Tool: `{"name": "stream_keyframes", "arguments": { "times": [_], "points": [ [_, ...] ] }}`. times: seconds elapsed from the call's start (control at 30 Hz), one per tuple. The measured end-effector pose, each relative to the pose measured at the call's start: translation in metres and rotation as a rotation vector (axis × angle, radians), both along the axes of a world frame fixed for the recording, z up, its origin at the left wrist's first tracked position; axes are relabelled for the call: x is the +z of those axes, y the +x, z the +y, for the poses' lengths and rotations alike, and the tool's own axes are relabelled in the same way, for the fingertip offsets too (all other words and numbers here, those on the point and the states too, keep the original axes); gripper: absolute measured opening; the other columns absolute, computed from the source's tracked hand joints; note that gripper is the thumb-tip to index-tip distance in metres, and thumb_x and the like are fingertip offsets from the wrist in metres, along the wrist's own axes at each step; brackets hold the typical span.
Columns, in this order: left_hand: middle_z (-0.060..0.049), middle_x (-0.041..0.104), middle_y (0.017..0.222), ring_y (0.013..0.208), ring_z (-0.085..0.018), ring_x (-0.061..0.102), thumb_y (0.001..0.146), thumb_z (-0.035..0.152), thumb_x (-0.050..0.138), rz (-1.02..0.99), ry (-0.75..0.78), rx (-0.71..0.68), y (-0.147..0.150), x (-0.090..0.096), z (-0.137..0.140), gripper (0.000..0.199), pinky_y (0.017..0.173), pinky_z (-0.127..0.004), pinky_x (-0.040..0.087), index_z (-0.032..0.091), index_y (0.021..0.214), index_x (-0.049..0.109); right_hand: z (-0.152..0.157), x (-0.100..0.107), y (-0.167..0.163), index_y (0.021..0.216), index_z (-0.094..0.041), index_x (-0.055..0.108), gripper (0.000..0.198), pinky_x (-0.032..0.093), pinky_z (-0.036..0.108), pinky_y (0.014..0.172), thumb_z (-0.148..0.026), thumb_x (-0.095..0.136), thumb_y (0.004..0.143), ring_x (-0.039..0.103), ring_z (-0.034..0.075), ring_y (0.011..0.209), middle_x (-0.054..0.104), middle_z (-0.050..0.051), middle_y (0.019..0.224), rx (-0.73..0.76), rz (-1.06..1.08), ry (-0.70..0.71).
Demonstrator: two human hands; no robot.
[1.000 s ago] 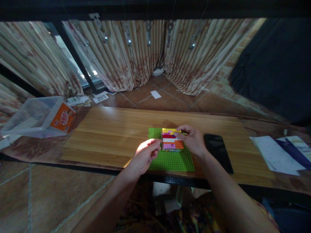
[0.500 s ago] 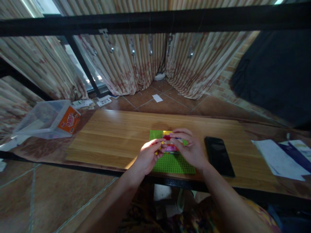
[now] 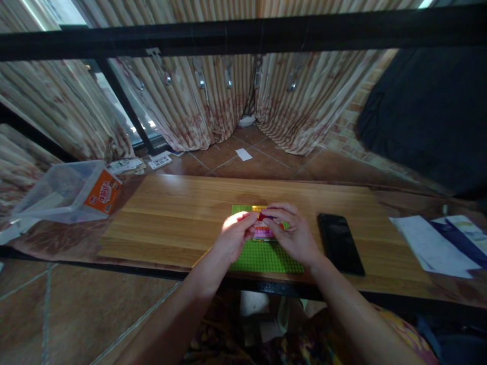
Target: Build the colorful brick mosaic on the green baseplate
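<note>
A green studded baseplate (image 3: 266,258) lies at the front edge of the wooden board. Rows of pink, red, yellow and other coloured toy bricks (image 3: 263,232) cover part of its upper half. My left hand (image 3: 236,234) is closed over the left side of these rows, a small yellow brick (image 3: 257,216) showing at its fingertips. From the right, my right hand (image 3: 292,230) reaches over the bricks with thumb and fingers bent together. Its fingertips almost meet those of my left hand. Whatever they pinch is too small and too covered to make out.
A black phone (image 3: 340,243) lies right of the baseplate on the wooden board (image 3: 163,218). Papers (image 3: 426,243) lie farther right. At the left stands a clear plastic bin (image 3: 57,195) with an orange label. A dark bar (image 3: 243,38) crosses above, before the curtains.
My left hand has turned and its fingertips have come in closer to my right hand's. Yellow pieces seen in my left hand before are now mostly hidden. The view has shifted slightly.
</note>
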State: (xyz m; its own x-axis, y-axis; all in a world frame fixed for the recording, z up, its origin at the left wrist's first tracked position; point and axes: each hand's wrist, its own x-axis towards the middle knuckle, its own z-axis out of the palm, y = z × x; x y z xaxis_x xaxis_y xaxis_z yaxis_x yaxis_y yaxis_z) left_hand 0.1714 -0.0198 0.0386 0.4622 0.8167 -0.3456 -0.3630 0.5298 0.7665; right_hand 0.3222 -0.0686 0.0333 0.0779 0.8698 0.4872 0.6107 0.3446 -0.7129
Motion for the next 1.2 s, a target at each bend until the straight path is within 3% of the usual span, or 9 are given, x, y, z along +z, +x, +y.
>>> {"name": "stream_keyframes", "arguments": {
  "times": [0.17, 0.33, 0.5, 0.63, 0.77, 0.97, 1.2],
  "points": [
    [0.002, 0.057, 0.062, 0.053, -0.006, 0.048, 0.06, 0.026, 0.078, -0.05, -0.035, -0.091, 0.002, -0.002, 0.002, 0.023, 0.052, -0.02, 0.036, 0.013, 0.073, 0.064, 0.002, 0.001, -0.003, 0.099, -0.03, 0.069, 0.018, 0.046, 0.043, 0.088, -0.03, 0.057, 0.086, 0.057, 0.023, 0.099, 0.063, 0.005, 0.103, 0.027, -0.032, -0.046],
    [0.002, 0.056, 0.062, 0.051, -0.004, 0.045, 0.059, 0.023, 0.078, -0.039, -0.089, -0.083, 0.002, -0.004, 0.007, 0.023, 0.05, -0.018, 0.036, 0.012, 0.074, 0.064, 0.007, -0.004, -0.001, 0.093, -0.03, 0.071, 0.016, 0.047, 0.041, 0.086, -0.029, 0.057, 0.086, 0.057, 0.021, 0.097, 0.063, 0.004, 0.1, 0.018, -0.018, -0.027],
    [0.0, 0.058, 0.065, 0.051, -0.004, 0.047, 0.068, 0.02, 0.071, -0.064, -0.128, 0.008, -0.006, -0.011, 0.012, 0.013, 0.051, -0.018, 0.04, 0.011, 0.074, 0.063, 0.015, -0.015, 0.009, 0.087, -0.029, 0.073, 0.013, 0.045, 0.044, 0.089, -0.033, 0.06, 0.083, 0.056, 0.023, 0.099, 0.061, 0.005, 0.104, -0.139, 0.0, -0.034],
    [-0.003, 0.062, 0.071, 0.063, -0.008, 0.057, 0.072, 0.011, 0.063, -0.074, -0.135, 0.116, -0.022, -0.017, 0.009, 0.004, 0.062, -0.021, 0.048, 0.01, 0.075, 0.064, 0.021, -0.021, 0.012, 0.083, -0.028, 0.073, 0.012, 0.043, 0.045, 0.092, -0.035, 0.063, 0.081, 0.056, 0.023, 0.102, 0.061, 0.005, 0.105, -0.156, 0.023, -0.06],
    [-0.007, 0.067, 0.087, 0.078, -0.012, 0.062, 0.068, 0.001, 0.059, -0.078, -0.112, 0.187, -0.039, -0.019, 0.002, 0.018, 0.076, -0.025, 0.051, 0.009, 0.083, 0.066, 0.023, -0.022, 0.01, 0.083, -0.029, 0.073, 0.01, 0.043, 0.044, 0.093, -0.034, 0.064, 0.079, 0.055, 0.023, 0.104, 0.06, 0.005, 0.109, -0.104, 0.02, -0.084],
    [-0.008, 0.07, 0.088, 0.08, -0.013, 0.065, 0.068, 0.001, 0.063, -0.062, -0.128, 0.167, -0.044, -0.018, -0.001, 0.018, 0.082, -0.025, 0.052, 0.009, 0.083, 0.067, 0.022, -0.02, 0.009, 0.082, -0.027, 0.072, 0.01, 0.042, 0.046, 0.093, -0.03, 0.063, 0.079, 0.055, 0.024, 0.104, 0.059, 0.006, 0.112, -0.103, 0.015, -0.107],
    [-0.007, 0.07, 0.081, 0.076, -0.011, 0.065, 0.07, 0.01, 0.069, -0.103, -0.136, 0.062, -0.039, -0.024, 0.001, 0.014, 0.078, -0.022, 0.052, 0.011, 0.084, 0.068, 0.027, -0.025, 0.007, 0.078, -0.024, 0.071, 0.008, 0.044, 0.041, 0.094, -0.029, 0.065, 0.076, 0.058, 0.021, 0.102, 0.06, 0.005, 0.109, -0.12, 0.164, -0.131]
  ]
}}
